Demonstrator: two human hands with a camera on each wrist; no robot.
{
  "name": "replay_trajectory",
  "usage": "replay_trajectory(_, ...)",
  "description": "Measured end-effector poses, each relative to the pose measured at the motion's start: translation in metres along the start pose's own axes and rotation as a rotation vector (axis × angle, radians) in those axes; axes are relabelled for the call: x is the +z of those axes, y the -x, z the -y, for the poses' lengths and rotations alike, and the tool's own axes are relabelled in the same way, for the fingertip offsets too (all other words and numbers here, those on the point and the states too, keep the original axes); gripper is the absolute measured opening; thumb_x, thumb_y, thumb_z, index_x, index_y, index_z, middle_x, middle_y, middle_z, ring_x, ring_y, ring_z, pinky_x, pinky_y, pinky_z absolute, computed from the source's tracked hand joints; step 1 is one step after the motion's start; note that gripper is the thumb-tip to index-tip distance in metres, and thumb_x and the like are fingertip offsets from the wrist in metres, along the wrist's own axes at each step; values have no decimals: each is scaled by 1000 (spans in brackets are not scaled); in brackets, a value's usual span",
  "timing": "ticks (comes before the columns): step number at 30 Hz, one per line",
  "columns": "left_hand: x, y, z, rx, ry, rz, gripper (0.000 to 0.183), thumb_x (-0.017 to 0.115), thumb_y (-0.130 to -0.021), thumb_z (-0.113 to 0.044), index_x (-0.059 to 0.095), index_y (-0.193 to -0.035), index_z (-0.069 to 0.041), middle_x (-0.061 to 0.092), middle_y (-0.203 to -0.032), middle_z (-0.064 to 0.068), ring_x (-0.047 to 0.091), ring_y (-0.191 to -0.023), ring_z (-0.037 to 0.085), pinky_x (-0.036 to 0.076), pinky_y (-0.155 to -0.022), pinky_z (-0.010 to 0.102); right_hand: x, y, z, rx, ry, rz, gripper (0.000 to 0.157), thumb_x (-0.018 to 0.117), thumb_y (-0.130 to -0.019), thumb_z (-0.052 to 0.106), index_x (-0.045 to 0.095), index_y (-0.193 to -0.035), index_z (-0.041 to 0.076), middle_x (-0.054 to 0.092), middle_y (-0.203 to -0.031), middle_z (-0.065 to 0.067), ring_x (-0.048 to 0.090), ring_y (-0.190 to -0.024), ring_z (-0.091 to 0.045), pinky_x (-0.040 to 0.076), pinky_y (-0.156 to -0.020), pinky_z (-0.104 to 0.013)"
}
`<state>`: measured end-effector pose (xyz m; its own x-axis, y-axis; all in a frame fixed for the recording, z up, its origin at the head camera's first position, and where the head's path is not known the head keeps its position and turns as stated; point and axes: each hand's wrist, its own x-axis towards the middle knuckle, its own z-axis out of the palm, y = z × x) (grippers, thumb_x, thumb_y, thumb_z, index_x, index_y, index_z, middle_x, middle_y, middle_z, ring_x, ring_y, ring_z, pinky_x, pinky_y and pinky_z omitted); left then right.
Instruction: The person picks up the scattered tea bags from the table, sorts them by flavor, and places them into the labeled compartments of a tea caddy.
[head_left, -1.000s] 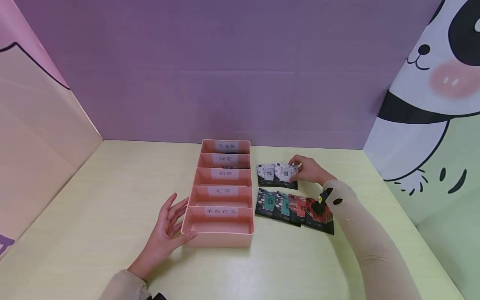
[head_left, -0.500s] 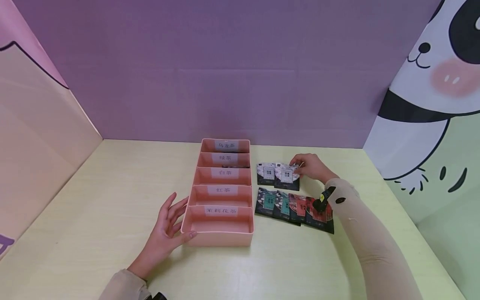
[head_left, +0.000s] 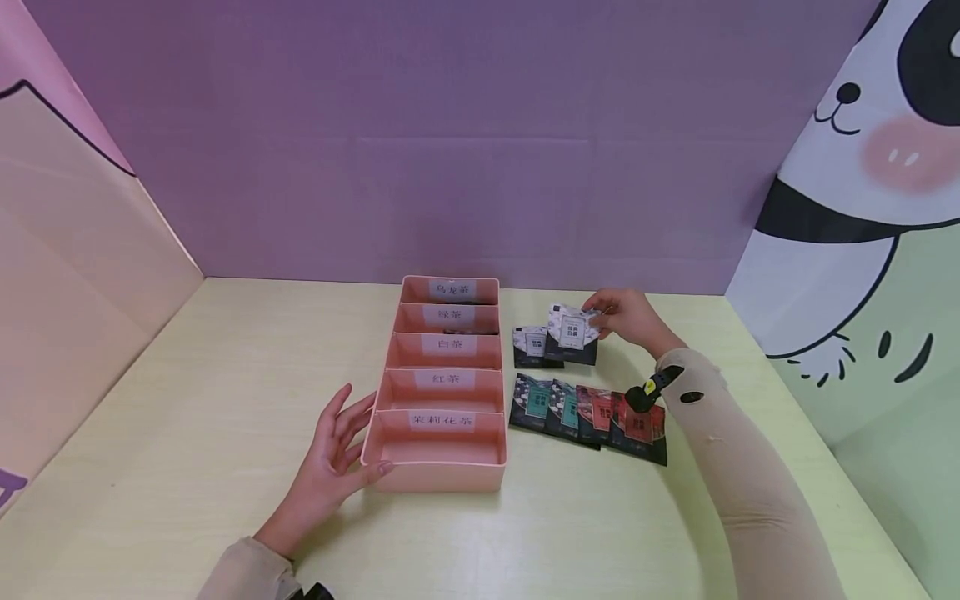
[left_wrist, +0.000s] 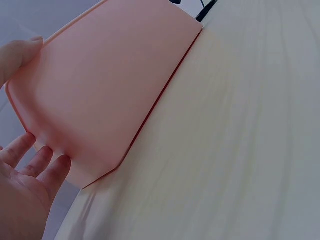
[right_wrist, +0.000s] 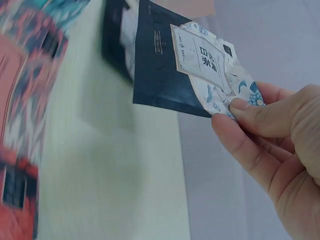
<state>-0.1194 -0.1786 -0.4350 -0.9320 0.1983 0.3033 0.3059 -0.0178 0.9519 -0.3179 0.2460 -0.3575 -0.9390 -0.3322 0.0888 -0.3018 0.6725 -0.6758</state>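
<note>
In the head view my right hand (head_left: 630, 319) pinches a white-and-black tea sachet (head_left: 572, 332) by its right edge. The right wrist view shows thumb and fingers on the corner of this sachet (right_wrist: 192, 65), clear of the table. A second white-and-black sachet (head_left: 529, 347) lies partly behind it. My left hand (head_left: 330, 475) rests on the near left corner of a pink divided box (head_left: 442, 479), thumb on the front and relaxed fingers along the side. In the left wrist view, the fingertips (left_wrist: 62, 162) touch the wall of the box (left_wrist: 110, 80).
Two green-labelled sachets (head_left: 534, 400) and two red-labelled ones (head_left: 637, 427) lie overlapping in a row right of the box. Each compartment has a paper label (head_left: 448, 345); a dark edge shows in the second from the back. A purple wall (head_left: 360, 183) closes the back.
The right hand has lifted the white-and-black sachet off the table, after drawing it slightly toward the near side. The left hand and the box have stayed in place.
</note>
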Motion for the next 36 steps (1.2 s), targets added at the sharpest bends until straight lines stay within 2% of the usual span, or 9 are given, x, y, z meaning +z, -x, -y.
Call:
replay_trajectory(4,0,0,-1,-11,-10,-2,105,72,-83,11,3,-158,-10,35,-153,7,41,-130,-4,37,-103,14,1,1,12,0,-18,-10,20,65,-93,-4,67,-113,-5,65,-98,-20,67,-71,-25,58,-75,-52)
replay_trajectory(9,1,0,-3,-30,-23,-7,104,72,-84,10,2,-158,-10,28,-155,22,41,-130,-5,37,-103,13,3,2,30,-31,-31,-26,19,66,-93,-2,68,-112,-5,64,-86,-16,69,-71,-30,58,-75,-52)
replay_trajectory(14,1,-1,-5,-43,-29,-11,103,72,-85,8,2,-158,-10,26,-155,25,41,-129,-5,37,-102,12,7,1,42,-88,-69,-58,17,67,-92,-4,70,-109,-6,66,-82,-15,69,-67,-25,60,-69,-44)
replay_trajectory(21,3,0,-6,-16,-11,-4,104,71,-83,12,2,-158,-8,26,-154,28,42,-129,-4,38,-102,13,13,1,57,-148,-140,-109,17,67,-91,-5,71,-108,-6,69,-87,-21,69,-66,-24,59,-61,-25)
replay_trajectory(29,2,0,-4,-17,-8,-3,105,72,-83,12,2,-158,-9,29,-155,22,42,-130,-4,37,-103,13,22,3,76,-214,-238,-161,17,68,-90,-6,71,-107,-8,71,-96,-25,69,-64,-15,60,-64,-30)
replay_trajectory(32,1,-1,-2,-6,0,1,105,71,-83,12,2,-158,-9,33,-154,11,42,-130,-3,37,-103,14,28,4,82,-239,-260,-172,18,68,-90,-7,71,-108,-8,71,-95,-25,70,-65,-19,60,-64,-30)
replay_trajectory(36,1,-1,-2,-17,-7,0,104,72,-84,10,2,-158,-10,34,-154,8,42,-130,-3,38,-103,13,40,5,91,-259,-275,-163,20,69,-89,-6,71,-109,-7,70,-93,-22,71,-68,-26,60,-65,-31)
